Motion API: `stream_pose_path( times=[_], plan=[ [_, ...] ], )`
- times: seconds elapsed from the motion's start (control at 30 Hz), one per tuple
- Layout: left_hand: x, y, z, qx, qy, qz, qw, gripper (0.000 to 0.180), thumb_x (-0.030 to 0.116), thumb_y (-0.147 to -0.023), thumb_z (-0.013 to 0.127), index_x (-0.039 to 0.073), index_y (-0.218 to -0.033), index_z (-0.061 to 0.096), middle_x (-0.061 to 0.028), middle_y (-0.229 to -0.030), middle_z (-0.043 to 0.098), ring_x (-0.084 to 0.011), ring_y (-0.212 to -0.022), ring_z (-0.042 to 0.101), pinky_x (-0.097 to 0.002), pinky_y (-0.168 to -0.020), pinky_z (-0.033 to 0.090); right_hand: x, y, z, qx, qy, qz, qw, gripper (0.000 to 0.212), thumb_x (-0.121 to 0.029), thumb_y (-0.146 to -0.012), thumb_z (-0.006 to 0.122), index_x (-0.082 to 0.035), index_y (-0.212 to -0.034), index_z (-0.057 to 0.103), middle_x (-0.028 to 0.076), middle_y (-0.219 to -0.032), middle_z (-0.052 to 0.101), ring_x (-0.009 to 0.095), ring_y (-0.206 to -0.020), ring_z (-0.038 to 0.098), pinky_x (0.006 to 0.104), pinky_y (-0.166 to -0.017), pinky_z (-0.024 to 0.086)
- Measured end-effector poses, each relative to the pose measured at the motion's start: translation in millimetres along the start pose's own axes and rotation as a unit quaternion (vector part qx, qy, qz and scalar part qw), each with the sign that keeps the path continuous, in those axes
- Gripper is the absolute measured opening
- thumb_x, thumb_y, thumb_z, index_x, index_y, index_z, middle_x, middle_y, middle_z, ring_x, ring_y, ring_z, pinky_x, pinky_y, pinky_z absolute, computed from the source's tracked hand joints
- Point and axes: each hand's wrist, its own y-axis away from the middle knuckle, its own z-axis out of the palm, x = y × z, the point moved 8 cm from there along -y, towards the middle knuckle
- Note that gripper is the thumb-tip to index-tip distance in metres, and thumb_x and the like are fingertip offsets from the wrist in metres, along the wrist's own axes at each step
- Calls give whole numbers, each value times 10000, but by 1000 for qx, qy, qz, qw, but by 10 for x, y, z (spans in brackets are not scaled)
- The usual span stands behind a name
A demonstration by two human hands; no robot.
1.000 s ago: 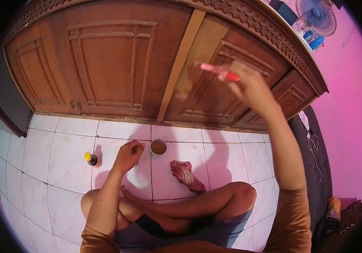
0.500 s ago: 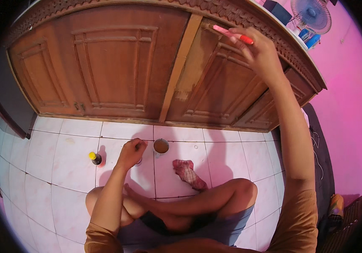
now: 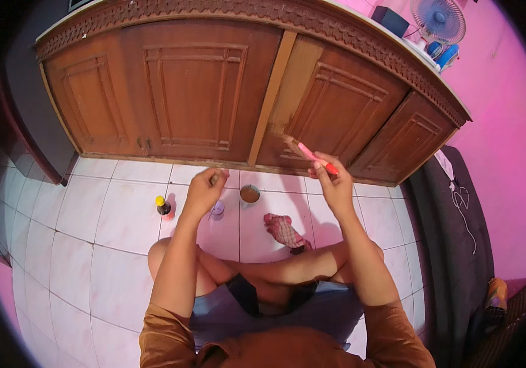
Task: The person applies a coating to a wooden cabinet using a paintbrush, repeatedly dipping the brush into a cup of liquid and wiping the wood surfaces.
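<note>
A paintbrush [image 3: 312, 155] with a pink and red handle is pinched in my right hand [image 3: 335, 184]. Its bristles reach the lower left part of the brown wooden cabinet door [image 3: 330, 116], where a lighter tan strip runs down the door's left side. My left hand [image 3: 203, 193] hovers above the tiles with its fingers curled in, and nothing shows in them. Just right of it stands a cup [image 3: 249, 195] of brown liquid. A small jar with a purple lid [image 3: 217, 209] sits below that hand. To its left is a dark bottle with a yellow cap [image 3: 163, 207].
A red checked cloth [image 3: 286, 232] lies crumpled on the white tiled floor [image 3: 125, 224] before my crossed legs. Along the right runs a black cushioned mat [image 3: 453, 245] with a white cable on it. A fan [image 3: 439, 21] and a dark box [image 3: 390, 21] stand on the cabinet top.
My right hand has come down from the top of the door to its lower part, brush still in it. My left hand stays curled near the cup. The whole view has shifted slightly.
</note>
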Motion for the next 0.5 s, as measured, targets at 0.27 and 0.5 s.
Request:
stream_pose_path(
  times=[0.27,0.5],
  plan=[
    [666,-353,-139,70,177,-75,979,347,339,-1006,621,7,-968,711,22,-709,575,-61,-634,504,-228,-579,408,808,255,253,6,20,118,993,252,-135,-990,629,29,-1180,640,50,-858,693,87,-714,630,248,-651,528],
    [292,-956,-14,75,255,-80,961,326,370,-1010,616,56,-1005,704,47,-733,568,-44,-640,499,-209,-563,364,998,-29,754,-81,183,56,978,185,-184,-975,645,-7,-1025,662,38,-735,666,77,-628,591,251,-592,482]
  ],
)
